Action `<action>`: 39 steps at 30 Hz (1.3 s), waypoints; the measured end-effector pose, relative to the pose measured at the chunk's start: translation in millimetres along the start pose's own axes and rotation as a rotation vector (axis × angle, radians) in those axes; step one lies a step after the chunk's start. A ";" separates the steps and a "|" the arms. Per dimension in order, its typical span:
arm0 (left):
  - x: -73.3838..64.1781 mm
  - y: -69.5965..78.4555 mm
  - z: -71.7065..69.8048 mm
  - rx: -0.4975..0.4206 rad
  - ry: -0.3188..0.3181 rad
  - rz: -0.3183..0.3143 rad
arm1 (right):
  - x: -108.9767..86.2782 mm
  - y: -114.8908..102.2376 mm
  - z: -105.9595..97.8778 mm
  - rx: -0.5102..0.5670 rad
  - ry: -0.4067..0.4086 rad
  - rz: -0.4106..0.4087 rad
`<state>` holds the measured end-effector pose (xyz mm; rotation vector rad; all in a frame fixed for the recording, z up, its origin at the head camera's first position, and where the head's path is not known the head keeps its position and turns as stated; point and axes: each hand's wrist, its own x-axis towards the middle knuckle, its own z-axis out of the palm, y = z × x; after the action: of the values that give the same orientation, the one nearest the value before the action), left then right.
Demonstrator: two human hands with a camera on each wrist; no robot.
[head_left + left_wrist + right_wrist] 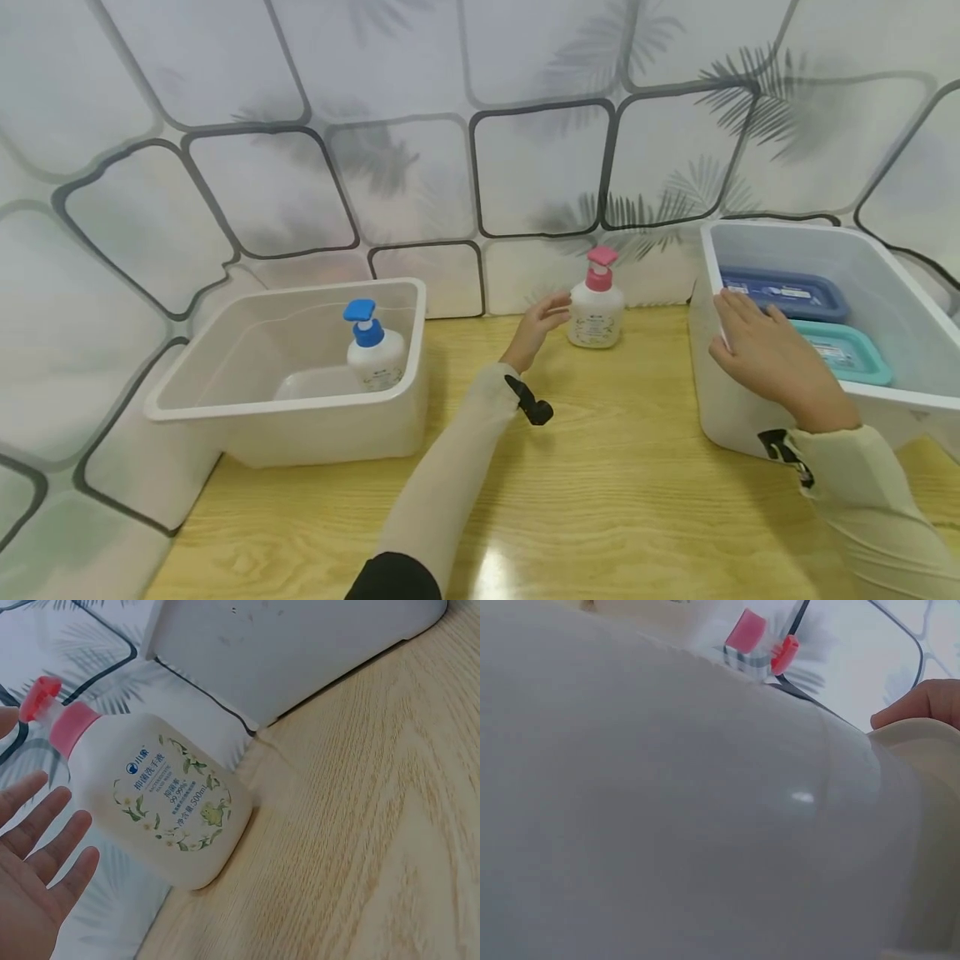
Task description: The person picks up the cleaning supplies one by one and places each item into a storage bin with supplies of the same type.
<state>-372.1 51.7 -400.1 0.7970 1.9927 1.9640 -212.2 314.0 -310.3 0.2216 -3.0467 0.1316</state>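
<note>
A white hand-wash bottle [161,799] with a pink pump stands upright on the table against the back wall covering. My left hand [538,329] is beside its left side, fingers spread and partly extended, holding nothing. In the left wrist view the fingers [56,859] overlap the bottle's left edge. My right hand [776,358] rests on the near left rim of the right white bin [911,287], its fingers fairly straight. A fingertip [911,709] shows at that rim in the right wrist view. Inside this bin lie a dark blue pack [787,293] and a teal pack [843,352].
At the left stands another white bin [300,417], holding a white pump bottle [377,358] with a blue top. The wood-grain table [600,500] extends between the two bins. A patterned wall covering [540,167] rises directly behind.
</note>
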 end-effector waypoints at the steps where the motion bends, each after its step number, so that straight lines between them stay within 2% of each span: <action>1: 1.8 -2.1 0.6 0.001 0.009 -0.001 | -0.2 -0.5 -0.3 0.007 -0.002 0.002; 8: 11.1 -8.3 3.2 -0.007 0.031 -0.004 | -1.4 -0.6 -1.1 0.023 -0.006 0.013; 18: 15.7 7.1 -1.9 -0.035 -0.002 -0.009 | -1.1 -1.6 -1.7 -0.003 -0.008 0.017; 25: 31.9 -7.9 -3.0 0.000 0.040 -0.009 | -1.0 -6.4 -2.6 0.004 -0.002 0.017; 29: 38.3 -7.3 -1.4 0.035 0.056 0.007 | -1.1 -5.6 -1.8 0.005 0.000 0.018; 39: 53.0 -3.5 5.4 0.078 0.059 -0.010 | -1.6 -3.0 0.1 0.005 0.005 0.026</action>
<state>-413.8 84.3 -393.0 0.7531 2.1147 1.9364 -210.3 311.2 -310.3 0.1820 -3.0450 0.1420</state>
